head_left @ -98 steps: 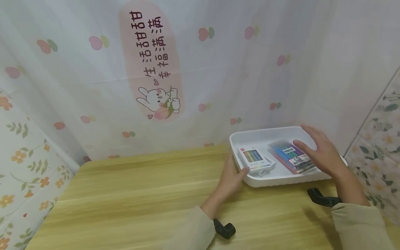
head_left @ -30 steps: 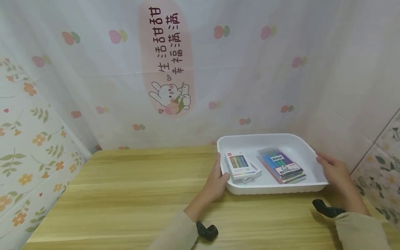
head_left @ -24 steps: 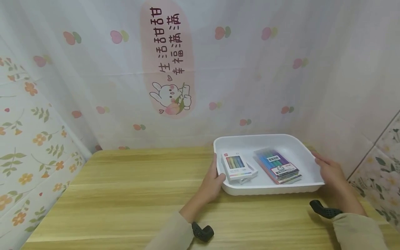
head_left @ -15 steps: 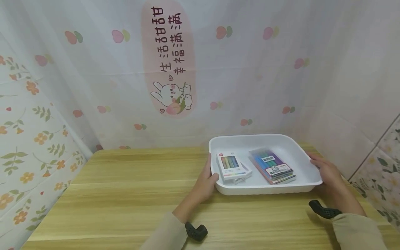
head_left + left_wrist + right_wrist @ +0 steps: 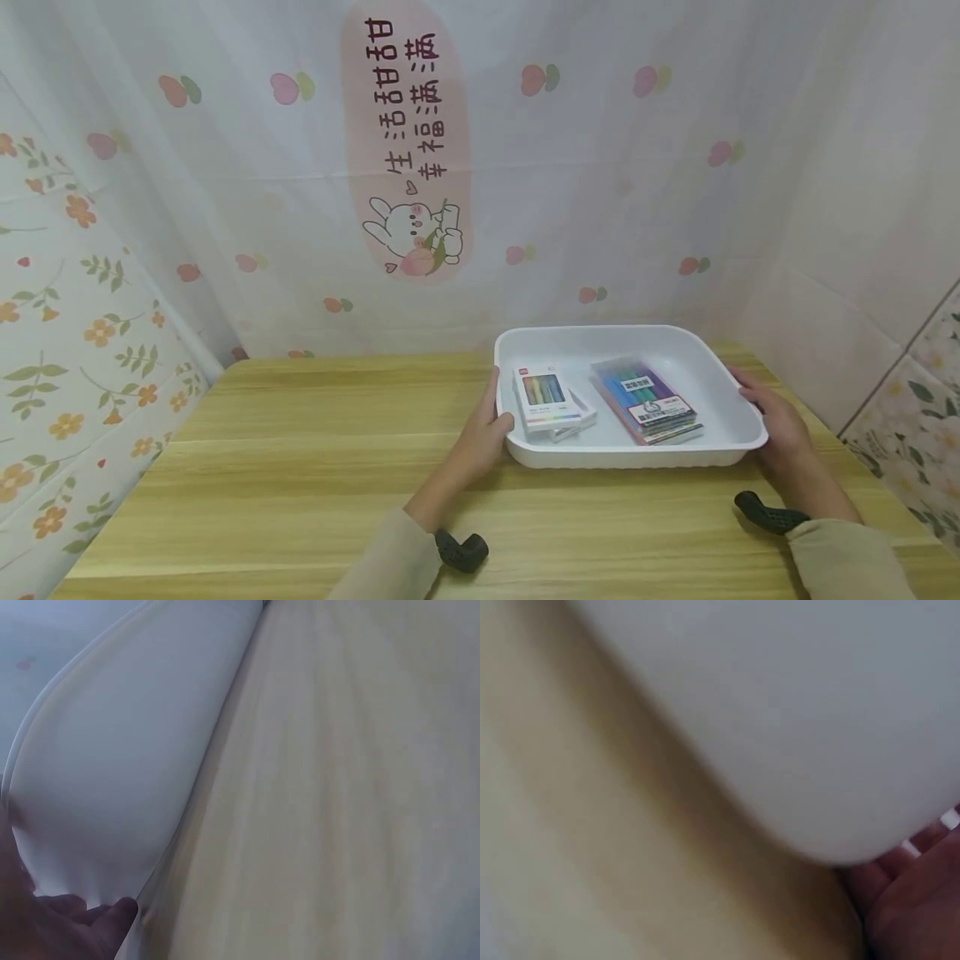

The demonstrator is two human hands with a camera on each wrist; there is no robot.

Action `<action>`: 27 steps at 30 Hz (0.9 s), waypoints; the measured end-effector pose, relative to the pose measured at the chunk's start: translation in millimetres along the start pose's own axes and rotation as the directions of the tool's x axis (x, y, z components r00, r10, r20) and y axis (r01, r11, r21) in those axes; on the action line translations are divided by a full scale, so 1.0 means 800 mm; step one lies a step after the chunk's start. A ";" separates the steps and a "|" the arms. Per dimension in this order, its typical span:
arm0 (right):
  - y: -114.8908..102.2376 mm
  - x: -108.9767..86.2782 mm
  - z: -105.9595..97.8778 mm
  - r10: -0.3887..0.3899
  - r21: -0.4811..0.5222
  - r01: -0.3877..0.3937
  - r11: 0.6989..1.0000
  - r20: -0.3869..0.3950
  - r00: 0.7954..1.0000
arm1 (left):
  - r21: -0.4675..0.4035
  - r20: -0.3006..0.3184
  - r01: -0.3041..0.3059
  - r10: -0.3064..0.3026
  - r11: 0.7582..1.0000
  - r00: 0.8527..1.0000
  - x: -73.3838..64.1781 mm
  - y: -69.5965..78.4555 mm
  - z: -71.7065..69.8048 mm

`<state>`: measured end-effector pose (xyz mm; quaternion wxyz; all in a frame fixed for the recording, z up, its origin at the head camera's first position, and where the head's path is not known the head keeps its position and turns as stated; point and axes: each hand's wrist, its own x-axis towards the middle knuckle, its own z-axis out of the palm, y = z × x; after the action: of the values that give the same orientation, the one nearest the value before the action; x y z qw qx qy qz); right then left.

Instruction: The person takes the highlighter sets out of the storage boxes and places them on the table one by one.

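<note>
A white plastic tray [image 5: 637,458] stands on the wooden table. My left hand [image 5: 477,437] grips its left end, thumb at the rim; in the left wrist view the fingers [image 5: 112,922] lie against the outer wall near its base. At the right end my right hand [image 5: 776,425] holds the side, its fingers partly hidden behind the wall. Inside lie a white box with a window showing coloured sticks [image 5: 546,400], a second white box [image 5: 576,427] partly under it, and a stack of clear packets with coloured pens [image 5: 643,400].
The wood-grain table [image 5: 300,467] extends left and in front of the tray. A white curtain [image 5: 600,208] with printed fruit hangs behind, and flowered cloth [image 5: 90,400] closes the left side. Each wrist wears a black bracket [image 5: 461,552].
My right hand, earlier raised over the tray's right part, has come down onto its right end. Lately the tray with its contents has slid left, both hands moving along with it.
</note>
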<state>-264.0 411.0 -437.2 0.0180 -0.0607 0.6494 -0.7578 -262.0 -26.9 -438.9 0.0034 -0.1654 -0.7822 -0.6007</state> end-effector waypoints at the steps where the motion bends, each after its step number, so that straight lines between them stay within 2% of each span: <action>1: 0.003 0.000 0.001 -0.035 -0.025 0.035 0.999 -0.010 0.999 | 0.007 0.003 0.008 -0.008 1.000 1.000 0.000 -0.001 -0.003; 3: 0.008 0.001 0.003 -0.093 -0.108 0.088 0.990 -0.041 0.995 | 0.023 0.006 0.021 -0.021 1.000 1.000 0.000 -0.001 -0.009; 5: 0.010 0.001 0.007 -0.094 -0.222 0.071 0.972 -0.097 0.991 | 0.033 0.012 0.031 -0.032 0.999 0.999 0.000 -0.001 -0.016; 7: 0.011 0.001 0.010 -0.102 -0.288 0.059 0.956 -0.137 0.985 | 0.034 0.022 0.033 -0.033 0.999 0.999 0.001 -0.002 -0.022; 10: 0.012 0.001 0.013 -0.104 -0.299 0.050 0.953 -0.167 0.980 | 0.046 0.033 0.035 -0.037 0.998 0.999 0.002 -0.001 -0.028; 13: 0.012 0.001 0.014 -0.099 -0.262 0.051 0.964 -0.174 0.980 | 0.070 0.040 0.046 -0.049 0.996 0.998 0.003 0.002 -0.030; 16: 0.012 0.001 0.011 -0.100 -0.317 0.037 0.948 -0.183 0.978 | 0.115 0.031 0.066 -0.070 0.991 0.997 0.006 0.007 -0.030; 17: 0.012 0.001 0.010 -0.104 -0.356 0.031 0.934 -0.187 0.977 | 0.134 0.022 0.070 -0.073 0.989 0.997 0.007 0.010 -0.030; 20: 0.011 0.001 0.006 -0.117 -0.371 0.039 0.928 -0.191 0.975 | 0.191 -0.021 0.078 -0.075 0.979 0.997 0.011 0.021 -0.029; 24: 0.013 0.003 0.007 -0.123 -0.257 0.074 0.964 -0.180 0.976 | 0.256 -0.114 0.092 -0.064 0.962 0.991 0.017 0.039 -0.026; 27: 0.012 0.003 0.006 -0.118 -0.257 0.068 0.964 -0.185 0.976 | 0.315 -0.186 0.123 -0.066 0.941 0.980 0.021 0.052 -0.019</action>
<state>-266.7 404.7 -445.9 -0.0906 -0.0171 0.7342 -0.6727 -270.1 -27.4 -392.2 0.0694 -0.0719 -0.8743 -0.4750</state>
